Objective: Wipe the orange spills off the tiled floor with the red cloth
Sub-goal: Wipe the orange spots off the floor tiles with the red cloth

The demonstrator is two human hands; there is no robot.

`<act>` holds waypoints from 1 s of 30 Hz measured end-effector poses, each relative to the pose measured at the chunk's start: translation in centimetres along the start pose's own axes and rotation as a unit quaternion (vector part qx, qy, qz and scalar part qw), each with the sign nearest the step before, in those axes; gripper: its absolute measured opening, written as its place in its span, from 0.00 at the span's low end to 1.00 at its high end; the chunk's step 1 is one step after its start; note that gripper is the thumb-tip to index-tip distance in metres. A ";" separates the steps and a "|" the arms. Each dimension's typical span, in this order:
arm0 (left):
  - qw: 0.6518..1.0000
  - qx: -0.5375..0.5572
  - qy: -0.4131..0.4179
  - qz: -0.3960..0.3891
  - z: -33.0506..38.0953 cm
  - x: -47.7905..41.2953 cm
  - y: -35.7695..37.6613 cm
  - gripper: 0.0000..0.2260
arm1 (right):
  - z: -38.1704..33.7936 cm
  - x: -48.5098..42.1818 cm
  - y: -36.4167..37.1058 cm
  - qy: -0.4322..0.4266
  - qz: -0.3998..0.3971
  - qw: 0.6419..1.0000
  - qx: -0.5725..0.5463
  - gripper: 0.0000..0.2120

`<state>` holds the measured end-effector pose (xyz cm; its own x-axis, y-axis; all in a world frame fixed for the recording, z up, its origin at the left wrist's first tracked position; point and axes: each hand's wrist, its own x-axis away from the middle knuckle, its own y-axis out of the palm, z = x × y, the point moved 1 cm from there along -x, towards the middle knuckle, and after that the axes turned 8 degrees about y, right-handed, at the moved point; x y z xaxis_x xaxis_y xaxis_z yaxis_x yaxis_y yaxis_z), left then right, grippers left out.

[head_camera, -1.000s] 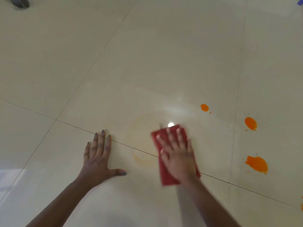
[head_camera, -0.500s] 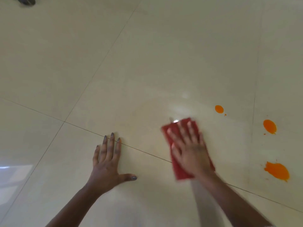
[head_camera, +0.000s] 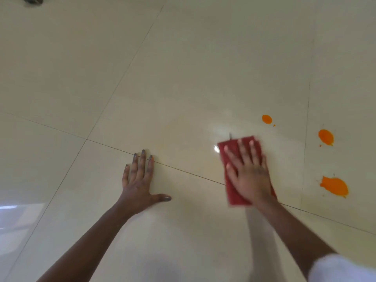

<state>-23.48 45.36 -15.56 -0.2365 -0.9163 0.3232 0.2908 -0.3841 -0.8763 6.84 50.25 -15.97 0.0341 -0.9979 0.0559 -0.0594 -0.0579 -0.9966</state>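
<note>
The cloth (head_camera: 242,171) is pressed flat on the floor (head_camera: 183,68) under the spread right hand (head_camera: 249,176); the left hand (head_camera: 140,180) is braced flat, empty. Three spills (head_camera: 333,186) lie at three o'clock; even pressure should be kept toward them.

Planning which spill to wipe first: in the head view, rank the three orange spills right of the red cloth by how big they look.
1. Nearest spill, at the lower right: largest.
2. Middle spill: clearly smaller.
3. Farthest spill, just beyond the red cloth: smallest.

The nearest one also lies closest to the camera, which may exaggerate its lead.
</note>
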 end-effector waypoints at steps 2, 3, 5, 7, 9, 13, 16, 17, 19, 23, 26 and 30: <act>1.000 0.002 0.004 -0.002 0.1 0.0 -0.1 0.58 | -1.8 -4.4 -0.3 0.075 -0.017 0.997 -0.020 0.27; 1.000 0.001 0.007 -0.006 0.1 -0.2 -0.1 0.58 | -4.0 -5.4 -0.1 0.081 -0.033 0.996 -0.022 0.26; 1.000 0.003 0.009 -0.014 0.0 -0.1 -0.2 0.59 | -8.9 -3.3 0.2 0.003 -0.038 0.999 -0.038 0.25; 1.000 0.008 0.020 -0.014 -0.4 0.3 -0.5 0.61 | -10.9 2.9 0.7 -0.125 -0.029 0.990 -0.052 0.23; 0.999 -0.005 0.043 -0.017 -0.7 1.2 -0.3 0.60 | -8.3 8.6 0.8 -0.184 -0.044 0.981 -0.048 0.23; 0.998 0.013 0.059 -0.018 -0.2 2.7 0.8 0.57 | 0.1 6.2 0.2 -0.051 -0.005 0.998 -0.024 0.24; 0.998 0.022 0.063 -0.004 -0.3 2.6 0.9 0.56 | -3.3 0.2 0.0 0.025 -0.025 0.999 -0.038 0.25; 0.998 0.012 0.060 0.000 -0.4 2.8 0.9 0.56 | -6.0 -0.3 0.1 0.007 -0.041 0.998 -0.041 0.25; 0.999 0.003 0.038 0.011 -0.9 3.8 0.9 0.56 | -10.8 1.7 0.6 -0.087 -0.047 0.994 -0.054 0.24; 1.000 0.004 0.018 -0.002 -1.8 5.5 1.6 0.56 | -9.0 9.2 1.0 -0.180 -0.052 0.980 -0.067 0.22; 1.000 -0.008 0.017 0.008 -1.9 5.4 1.8 0.55 | -6.1 4.2 0.8 -0.097 -0.013 0.994 -0.039 0.23; 1.000 -0.017 0.019 0.008 -2.0 5.5 1.9 0.55 | -12.3 -1.4 0.7 -0.045 -0.065 0.996 -0.039 0.24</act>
<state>-26.10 39.81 -16.16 -0.2673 -0.9168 0.2968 0.2632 -0.3657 -0.8927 -5.54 51.24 -16.00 0.1364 -0.9751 0.1746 -0.1266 -0.1920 -0.9732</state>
